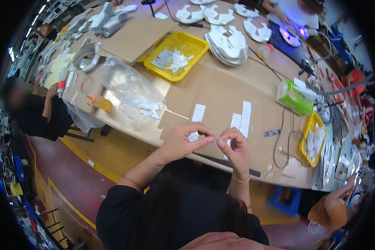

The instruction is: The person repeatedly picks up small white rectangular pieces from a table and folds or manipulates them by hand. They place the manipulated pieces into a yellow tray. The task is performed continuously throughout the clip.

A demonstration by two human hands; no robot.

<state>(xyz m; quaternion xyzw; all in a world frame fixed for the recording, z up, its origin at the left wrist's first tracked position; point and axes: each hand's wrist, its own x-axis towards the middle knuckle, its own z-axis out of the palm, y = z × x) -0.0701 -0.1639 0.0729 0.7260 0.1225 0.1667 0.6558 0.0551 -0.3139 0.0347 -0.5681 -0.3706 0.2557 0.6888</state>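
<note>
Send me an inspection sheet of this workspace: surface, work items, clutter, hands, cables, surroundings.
Surface: flat cardboard on a wooden table.
Work items: small piece at the fingertips, too small to identify; white strips on the cardboard.
Clutter: large yellow tray with white bits; clear plastic bag and orange bottle to the left; green pack and small blue tool to the right.
Hands: left hand and right hand meet, pinching the piece.
Cables: dark cable loops between the blue tool and a smaller yellow tray.
Surroundings: person in black at left, person in white across the table; blue stool at right.
</note>
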